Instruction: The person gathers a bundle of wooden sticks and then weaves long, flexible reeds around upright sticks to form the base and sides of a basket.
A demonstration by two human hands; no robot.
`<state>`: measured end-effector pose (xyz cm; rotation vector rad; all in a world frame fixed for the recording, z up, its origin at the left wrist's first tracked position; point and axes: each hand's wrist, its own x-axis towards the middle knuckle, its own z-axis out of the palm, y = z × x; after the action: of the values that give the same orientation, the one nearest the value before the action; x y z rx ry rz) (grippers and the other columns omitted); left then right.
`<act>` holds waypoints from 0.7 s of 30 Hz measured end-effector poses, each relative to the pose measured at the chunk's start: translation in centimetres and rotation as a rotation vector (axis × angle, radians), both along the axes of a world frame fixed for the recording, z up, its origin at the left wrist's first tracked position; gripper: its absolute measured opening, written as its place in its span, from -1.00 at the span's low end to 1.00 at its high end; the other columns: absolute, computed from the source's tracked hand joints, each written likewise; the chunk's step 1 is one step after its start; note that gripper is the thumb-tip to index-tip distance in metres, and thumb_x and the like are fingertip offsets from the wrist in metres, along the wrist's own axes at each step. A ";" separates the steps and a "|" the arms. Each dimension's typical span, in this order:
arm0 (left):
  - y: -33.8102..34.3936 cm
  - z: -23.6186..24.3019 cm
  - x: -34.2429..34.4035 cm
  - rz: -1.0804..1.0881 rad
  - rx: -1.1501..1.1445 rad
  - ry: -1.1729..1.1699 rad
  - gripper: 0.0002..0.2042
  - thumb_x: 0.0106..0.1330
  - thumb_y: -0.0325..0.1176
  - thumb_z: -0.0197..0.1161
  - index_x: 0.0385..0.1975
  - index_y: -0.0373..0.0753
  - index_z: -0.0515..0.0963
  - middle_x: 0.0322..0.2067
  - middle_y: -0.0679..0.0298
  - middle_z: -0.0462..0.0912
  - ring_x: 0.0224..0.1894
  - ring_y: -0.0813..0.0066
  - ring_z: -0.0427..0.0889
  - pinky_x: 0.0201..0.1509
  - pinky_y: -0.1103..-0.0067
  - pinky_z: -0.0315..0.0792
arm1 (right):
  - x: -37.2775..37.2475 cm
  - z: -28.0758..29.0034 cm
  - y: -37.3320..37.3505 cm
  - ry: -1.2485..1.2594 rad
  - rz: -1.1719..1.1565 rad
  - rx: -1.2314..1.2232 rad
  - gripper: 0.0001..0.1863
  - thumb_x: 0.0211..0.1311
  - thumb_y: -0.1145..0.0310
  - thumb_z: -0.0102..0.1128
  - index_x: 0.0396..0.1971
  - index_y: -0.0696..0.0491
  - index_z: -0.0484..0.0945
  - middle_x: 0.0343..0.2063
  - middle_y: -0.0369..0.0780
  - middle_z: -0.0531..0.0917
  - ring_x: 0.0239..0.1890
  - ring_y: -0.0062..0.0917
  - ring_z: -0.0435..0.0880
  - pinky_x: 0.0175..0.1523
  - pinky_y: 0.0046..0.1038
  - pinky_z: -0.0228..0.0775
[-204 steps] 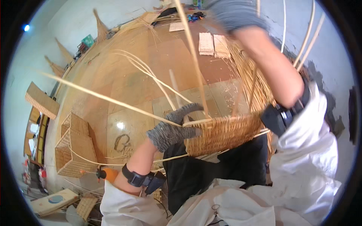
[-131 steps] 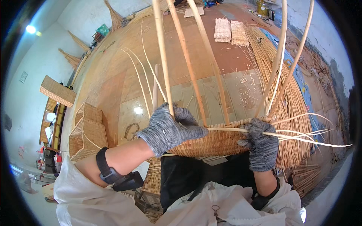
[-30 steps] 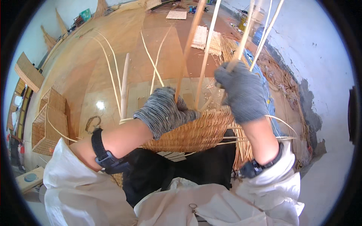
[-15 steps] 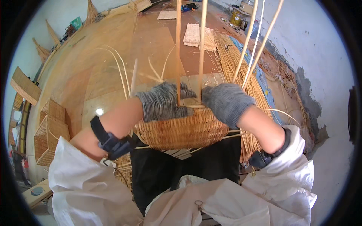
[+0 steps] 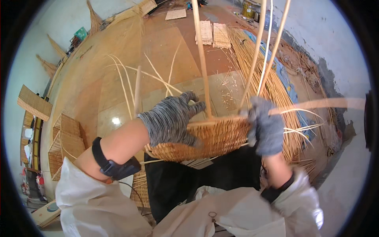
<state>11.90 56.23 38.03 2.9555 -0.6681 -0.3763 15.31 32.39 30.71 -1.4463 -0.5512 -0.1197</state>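
A small woven wicker basket (image 5: 213, 136) rests across my lap. My left hand (image 5: 171, 120), in a grey knit glove, clasps its left end, thumb against the near wall and spread fingers beyond the rim. Blurred by motion, my gloved right hand (image 5: 267, 128) is at the basket's right end, closed around a thick peeled rod (image 5: 319, 104) that stretches out to the right. A single thick rod (image 5: 201, 63) stands up from the rim between the hands. More rods (image 5: 254, 51) rise behind the right hand, and thin canes (image 5: 126, 89) fan out at the left.
A long bundle of canes (image 5: 252, 59) lies on the floor at right, beside a blue sheet (image 5: 286, 77). Woven panels (image 5: 221, 35) lie farther off. Larger wicker baskets (image 5: 67, 142) stand at left. Trimmed cane bits (image 5: 229, 93) litter the floor ahead. A rough wall (image 5: 335, 43) borders the right.
My right hand has moved right and a rod that stood upright now stretches rightward from it. My left hand's fingers have spread apart. The basket has shifted slightly right and tilted.
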 end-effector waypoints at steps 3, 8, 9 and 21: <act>-0.7 -1.5 0.8 -0.220 -0.022 -0.294 -0.27 -0.06 0.04 0.26 0.09 -0.23 0.20 -0.04 0.03 0.34 -0.02 0.20 0.41 0.06 0.40 0.28 | -2.3 -0.1 0.6 0.366 -0.043 0.380 -0.65 0.02 0.34 0.07 -0.16 0.14 0.40 -0.56 -0.28 0.45 -0.51 -0.57 0.50 -0.50 -0.68 0.34; -2.1 -1.0 2.5 0.052 -0.730 0.380 -0.54 0.06 -0.33 0.25 -0.02 -0.30 0.35 -0.24 0.19 0.55 -0.16 0.46 0.49 -0.02 0.59 0.34 | 1.2 -3.0 -4.5 -0.060 -0.075 -0.142 -0.87 0.01 0.51 0.02 -0.40 0.15 0.50 -0.63 -0.29 0.48 -0.71 -0.64 0.43 -0.65 -0.62 0.33; -2.7 -1.0 2.1 0.110 -0.862 0.491 -0.59 0.07 -0.34 0.24 -0.06 -0.32 0.39 -0.20 0.19 0.54 -0.17 0.47 0.50 -0.03 0.59 0.34 | 1.6 -3.7 -5.9 0.137 -0.040 0.066 -0.88 0.02 0.55 -0.02 -0.49 0.16 0.53 -0.65 -0.28 0.50 -0.73 -0.68 0.42 -0.70 -0.63 0.28; -7.0 -1.1 1.5 0.654 -0.865 0.241 -0.76 -0.12 -0.39 0.39 -0.46 -0.36 0.56 -0.52 0.20 0.59 -0.45 0.53 0.54 -0.33 0.63 0.44 | 0.5 0.0 -3.8 0.605 -0.072 0.279 -0.90 0.00 0.50 0.07 -0.51 0.22 0.50 -0.56 -0.23 0.53 -0.60 -0.68 0.51 -0.65 -0.74 0.39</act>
<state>13.43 49.18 36.90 2.0754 0.1664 -0.2702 15.78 28.54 30.74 -1.1508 0.0158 0.1763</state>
